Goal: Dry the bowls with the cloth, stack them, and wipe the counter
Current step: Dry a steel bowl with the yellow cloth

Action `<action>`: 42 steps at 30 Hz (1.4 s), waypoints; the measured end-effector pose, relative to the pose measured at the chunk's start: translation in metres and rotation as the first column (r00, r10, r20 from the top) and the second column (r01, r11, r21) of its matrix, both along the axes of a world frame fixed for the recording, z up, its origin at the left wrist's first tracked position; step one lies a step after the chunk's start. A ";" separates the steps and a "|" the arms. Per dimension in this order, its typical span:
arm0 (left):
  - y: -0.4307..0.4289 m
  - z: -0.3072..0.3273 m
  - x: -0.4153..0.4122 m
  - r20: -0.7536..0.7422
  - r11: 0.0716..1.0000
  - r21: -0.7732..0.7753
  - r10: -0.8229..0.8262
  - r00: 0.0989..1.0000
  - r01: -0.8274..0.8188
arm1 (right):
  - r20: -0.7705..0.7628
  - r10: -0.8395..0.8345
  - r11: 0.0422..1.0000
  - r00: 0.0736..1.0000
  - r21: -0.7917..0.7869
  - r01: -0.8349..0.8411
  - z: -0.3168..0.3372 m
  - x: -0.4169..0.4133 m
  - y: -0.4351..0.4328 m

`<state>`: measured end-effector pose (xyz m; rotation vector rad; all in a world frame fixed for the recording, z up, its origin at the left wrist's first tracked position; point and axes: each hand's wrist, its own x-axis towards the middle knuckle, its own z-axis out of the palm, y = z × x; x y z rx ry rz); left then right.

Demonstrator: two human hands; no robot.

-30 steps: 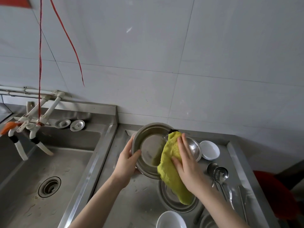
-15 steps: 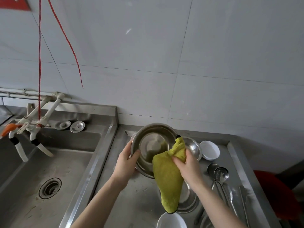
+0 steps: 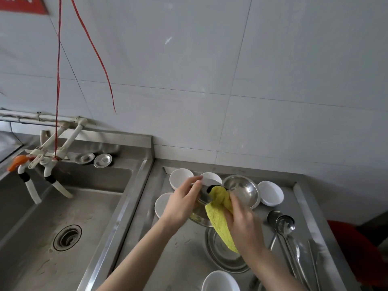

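Above counter [image 3: 178,248] — bowl [image 3: 200,220] (mostly hidden) tight in left hand [image 3: 182,203], cloth [image 3: 218,219] in right hand [image 3: 245,225]

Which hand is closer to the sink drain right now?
Left. The left hand, gripping the steel bowl, is right of the sink drain; the right hand, holding the yellow cloth, is farther right.
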<state>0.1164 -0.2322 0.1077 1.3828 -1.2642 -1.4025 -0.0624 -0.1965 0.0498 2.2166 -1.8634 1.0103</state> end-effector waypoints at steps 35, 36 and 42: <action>0.012 -0.013 0.030 -0.332 0.991 0.000 -0.123 0.935 0.130 | 0.526 -0.018 0.765 0.850 0.554 -0.327 0.065 0.029 -0.050; 0.010 -0.011 0.031 -0.340 0.997 -0.007 -0.076 0.937 0.078 | 0.559 -0.061 0.761 0.827 0.562 -0.324 0.065 0.025 -0.052; -0.008 -0.003 0.039 -0.427 0.981 0.000 0.175 0.887 -0.193 | 0.645 -0.064 0.797 0.762 0.492 -0.350 0.037 0.029 -0.028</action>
